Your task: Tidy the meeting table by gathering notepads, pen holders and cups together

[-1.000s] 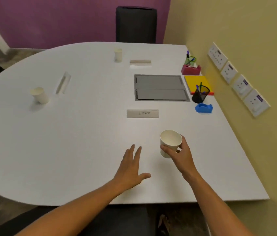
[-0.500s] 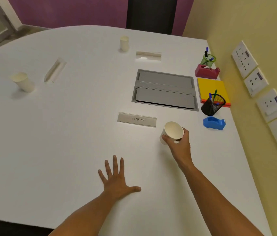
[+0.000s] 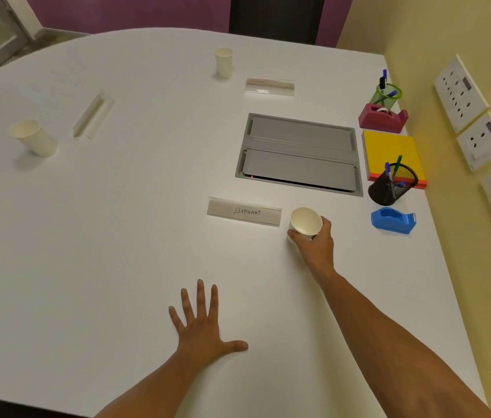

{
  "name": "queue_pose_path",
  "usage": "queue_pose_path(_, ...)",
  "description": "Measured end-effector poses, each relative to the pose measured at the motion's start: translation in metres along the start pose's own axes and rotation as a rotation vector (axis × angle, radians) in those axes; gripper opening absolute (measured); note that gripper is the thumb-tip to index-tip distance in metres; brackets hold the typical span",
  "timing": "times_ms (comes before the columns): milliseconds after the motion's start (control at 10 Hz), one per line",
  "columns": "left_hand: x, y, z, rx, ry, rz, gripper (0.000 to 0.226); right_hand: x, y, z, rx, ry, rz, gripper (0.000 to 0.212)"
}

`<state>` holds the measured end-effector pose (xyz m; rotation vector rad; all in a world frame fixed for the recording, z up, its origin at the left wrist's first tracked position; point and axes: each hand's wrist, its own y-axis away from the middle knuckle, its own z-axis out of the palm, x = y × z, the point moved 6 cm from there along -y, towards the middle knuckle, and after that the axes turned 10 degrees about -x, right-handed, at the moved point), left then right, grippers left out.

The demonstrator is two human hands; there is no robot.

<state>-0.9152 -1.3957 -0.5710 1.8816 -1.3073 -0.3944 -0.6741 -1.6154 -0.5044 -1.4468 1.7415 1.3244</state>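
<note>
Your right hand (image 3: pixel 316 245) grips a white paper cup (image 3: pixel 305 222), thumb and fingers curled round its wall, just beside the right end of the name card reading "ELEPHANT" (image 3: pixel 244 212); whether the cup's base touches the table is hard to tell, as your hand covers it. Your left hand (image 3: pixel 205 324) lies flat on the white meeting table (image 3: pixel 102 251) near its front edge, fingers spread and thumb out to the side. Along the right edge, against the yellow wall (image 3: pixel 449 31) with its row of socket plates (image 3: pixel 461 92), the gathered things stand in a line: a green pen holder (image 3: pixel 386 96) at the far corner, a maroon tape dispenser (image 3: pixel 383 119) just in front of it, a yellow notepad (image 3: pixel 389 149), a black mesh pen holder (image 3: pixel 390 185) standing on the pad's near corner, and a blue tape dispenser (image 3: pixel 393 220) nearest you. A grey cable hatch (image 3: pixel 300 153) is set into the table beside the pad. A second paper cup (image 3: pixel 224 62) stands near the far edge with a clear card holder (image 3: pixel 269 86) beside it; a third cup (image 3: pixel 34 138) stands toward the left edge, next to another clear card holder (image 3: pixel 93 114). Behind the table a purple wall (image 3: pixel 123 10) and a dark chair back (image 3: pixel 277 16) show.
</note>
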Motion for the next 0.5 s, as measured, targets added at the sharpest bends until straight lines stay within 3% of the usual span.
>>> queue_pose_path(200,0.000,-0.003,0.002,0.010,0.007,-0.012,0.155,0.014,-0.001,0.004,-0.004,0.021,0.026,0.089)
queue_pose_path(500,-0.002,0.001,0.001,-0.002,-0.024,-0.042,0.155,0.016,0.055,0.000,-0.039,0.096,0.042,0.109)
